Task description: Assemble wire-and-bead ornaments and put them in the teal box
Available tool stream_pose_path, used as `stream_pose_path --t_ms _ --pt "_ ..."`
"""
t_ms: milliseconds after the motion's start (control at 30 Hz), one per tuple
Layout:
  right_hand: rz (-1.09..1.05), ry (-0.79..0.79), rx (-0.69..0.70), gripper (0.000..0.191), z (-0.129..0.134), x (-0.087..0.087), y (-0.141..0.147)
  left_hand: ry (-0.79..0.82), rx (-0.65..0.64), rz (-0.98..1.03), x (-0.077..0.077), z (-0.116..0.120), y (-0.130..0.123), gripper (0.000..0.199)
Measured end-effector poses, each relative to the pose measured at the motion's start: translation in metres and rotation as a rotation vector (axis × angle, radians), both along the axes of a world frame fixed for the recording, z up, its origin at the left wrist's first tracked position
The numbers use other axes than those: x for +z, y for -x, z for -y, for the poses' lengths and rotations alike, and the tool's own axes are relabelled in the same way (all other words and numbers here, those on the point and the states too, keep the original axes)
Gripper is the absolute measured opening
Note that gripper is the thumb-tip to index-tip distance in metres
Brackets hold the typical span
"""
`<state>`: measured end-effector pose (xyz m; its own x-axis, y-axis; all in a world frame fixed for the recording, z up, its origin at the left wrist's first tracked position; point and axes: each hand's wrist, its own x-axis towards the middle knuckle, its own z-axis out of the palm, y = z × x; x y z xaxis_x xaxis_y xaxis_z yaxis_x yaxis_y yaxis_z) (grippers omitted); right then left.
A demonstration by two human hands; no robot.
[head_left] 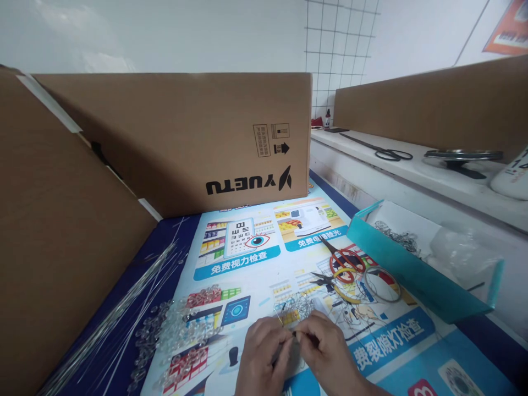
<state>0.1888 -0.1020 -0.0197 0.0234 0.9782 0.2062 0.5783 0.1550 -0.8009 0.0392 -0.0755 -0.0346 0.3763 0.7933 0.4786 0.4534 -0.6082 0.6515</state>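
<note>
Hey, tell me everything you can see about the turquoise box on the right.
The turquoise box is long, shallow and open-topped, with turquoise outer walls and a white interior; it looks like card or plastic. It lies flat and slanted at the right edge of the printed sheet. Inside, a tangle of thin, metallic-looking wires sits towards its far end, and crumpled clear plastic towards its near end. Neither the left hand nor the right hand touches it.
</note>
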Motion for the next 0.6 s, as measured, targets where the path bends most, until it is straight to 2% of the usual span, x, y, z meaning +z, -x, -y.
stream_pose_path --t_ms 200,433,600 --pt "0.041 0.011 0.001 0.021 0.0 -0.002 0.0 -0.173 -0.009 -0.165 -0.005 -0.001 0.005 0.013" --pt "0.2 -0.062 -0.004 0.02 0.006 -0.012 0.004 -0.109 -0.025 -0.224 -0.004 0.003 0.002 0.018" --pt "0.237 -0.084 -0.03 0.02 0.007 -0.017 0.007 -0.082 0.013 -0.172 -0.006 0.003 -0.003 0.012"
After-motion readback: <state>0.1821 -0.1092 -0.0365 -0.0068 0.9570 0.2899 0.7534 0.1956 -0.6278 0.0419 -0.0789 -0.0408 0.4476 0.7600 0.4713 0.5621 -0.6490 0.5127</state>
